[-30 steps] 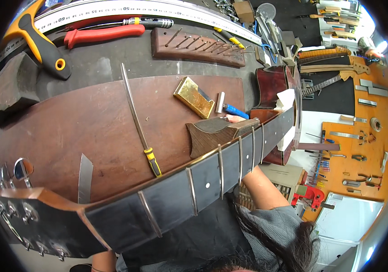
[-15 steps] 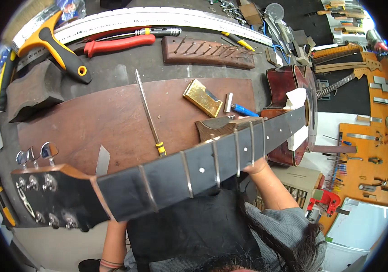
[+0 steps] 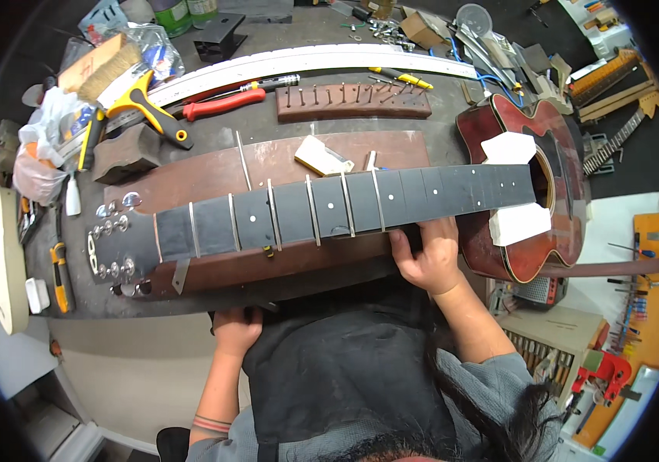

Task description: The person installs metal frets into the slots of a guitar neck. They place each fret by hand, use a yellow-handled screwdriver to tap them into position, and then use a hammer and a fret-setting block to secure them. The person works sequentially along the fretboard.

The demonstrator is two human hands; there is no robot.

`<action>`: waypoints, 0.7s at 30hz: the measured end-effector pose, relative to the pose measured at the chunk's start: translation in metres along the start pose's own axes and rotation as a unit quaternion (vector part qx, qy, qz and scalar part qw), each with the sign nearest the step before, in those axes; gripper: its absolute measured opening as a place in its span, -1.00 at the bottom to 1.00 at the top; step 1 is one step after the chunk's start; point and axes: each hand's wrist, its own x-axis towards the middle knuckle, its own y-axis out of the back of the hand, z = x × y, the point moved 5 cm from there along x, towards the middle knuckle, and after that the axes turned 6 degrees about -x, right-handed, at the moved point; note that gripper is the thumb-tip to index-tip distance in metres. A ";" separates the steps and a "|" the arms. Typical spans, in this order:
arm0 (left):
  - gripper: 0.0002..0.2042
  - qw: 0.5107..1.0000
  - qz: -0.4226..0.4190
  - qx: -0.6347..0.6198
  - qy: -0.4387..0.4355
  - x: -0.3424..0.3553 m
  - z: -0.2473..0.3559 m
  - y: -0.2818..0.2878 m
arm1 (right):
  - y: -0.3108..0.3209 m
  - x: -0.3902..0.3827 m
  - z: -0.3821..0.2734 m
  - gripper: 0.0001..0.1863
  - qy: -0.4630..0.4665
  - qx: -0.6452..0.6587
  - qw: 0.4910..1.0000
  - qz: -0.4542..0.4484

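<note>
A dark red acoustic guitar [image 3: 491,258] lies across the bench with its headstock [image 3: 125,239] to the left. Along the black fingerboard [image 3: 252,221], frets stand at the headstock end. White paper pieces [image 3: 520,223] cover the body beside the fingerboard's end. My right hand [image 3: 431,258] is closed at the neck's near side, thumb at its edge, fingers passing underneath with their tips hidden. At the bench's front edge, my left hand [image 3: 238,331] is curled beside my black apron. A small dark tip shows near its fingers; what it holds cannot be made out.
A brown board [image 3: 175,173] lies under the neck, with a brass-coloured block [image 3: 322,156] and a thin metal shaft [image 3: 243,160] on it. Behind stand a wooden rack [image 3: 352,112] of fret pieces, red-handled pliers [image 3: 225,105] and a yellow-black brush [image 3: 145,108].
My view has drawn back and shifted, so the neck looks smaller and more of the bench shows. My left hand, earlier hidden behind the neck, now shows at the bench edge.
</note>
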 end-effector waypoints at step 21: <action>-0.52 0.993 -0.033 0.088 0.069 0.009 0.036 -0.013 | 0.120 0.053 -0.083 -0.90 0.254 0.691 0.675 -0.046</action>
